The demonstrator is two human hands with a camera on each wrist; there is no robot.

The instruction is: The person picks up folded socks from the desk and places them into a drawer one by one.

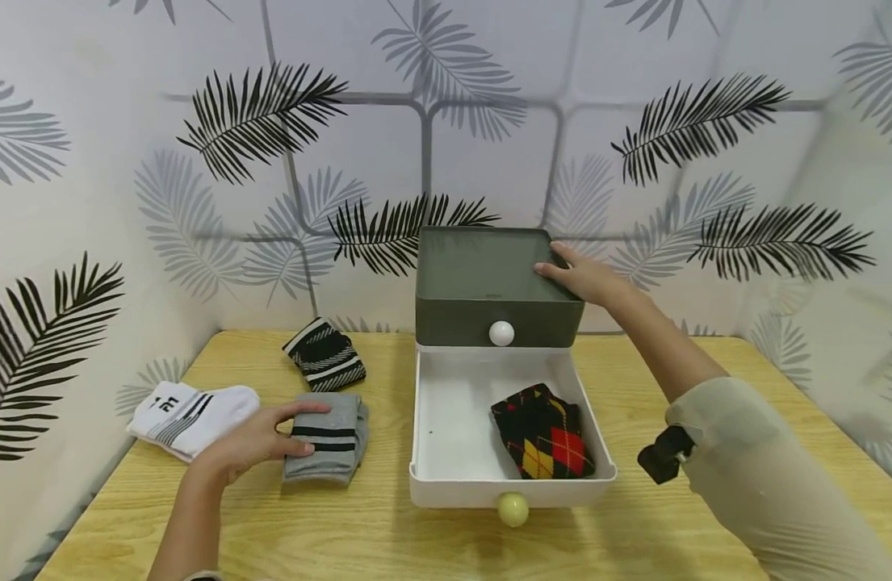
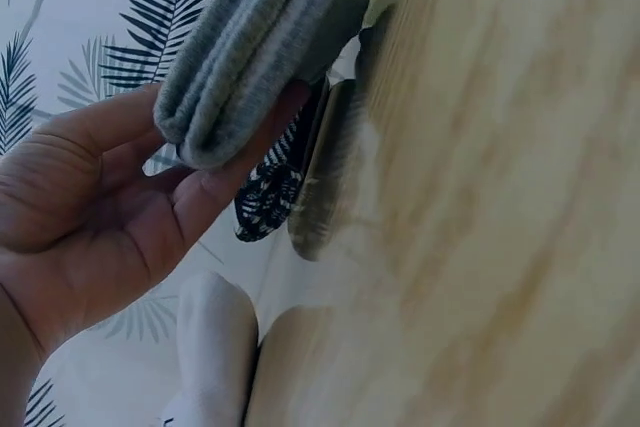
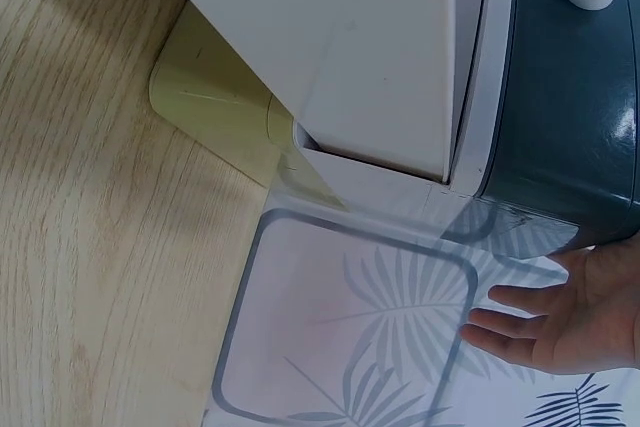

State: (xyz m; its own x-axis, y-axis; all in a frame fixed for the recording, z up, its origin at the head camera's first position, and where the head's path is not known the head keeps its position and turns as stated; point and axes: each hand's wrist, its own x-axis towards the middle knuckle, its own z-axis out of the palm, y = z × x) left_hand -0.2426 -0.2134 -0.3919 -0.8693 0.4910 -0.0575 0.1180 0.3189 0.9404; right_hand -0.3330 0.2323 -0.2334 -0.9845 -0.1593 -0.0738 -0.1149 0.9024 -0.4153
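Observation:
My left hand [image 1: 244,442] pinches a pair of folded grey socks [image 1: 338,461] with black stripes. In the left wrist view, thumb and fingers hold the grey socks [image 2: 265,57] above the wooden table. With relaxed fingers, my right hand [image 1: 585,277] rests on the right side of a dark grey drawer unit [image 1: 482,266] with a white knob. Its lower white drawer [image 1: 460,491] is pulled out and has a yellow knob. Inside, at the right, lies a folded argyle sock [image 1: 540,432] in black, red and yellow.
Folded white socks [image 1: 191,415] with black stripes lie at the table's left edge. Black-and-white patterned socks [image 1: 325,355] lie behind the grey pair. A wall with leaf-print covering [image 1: 489,161] stands directly behind the table [image 1: 329,532].

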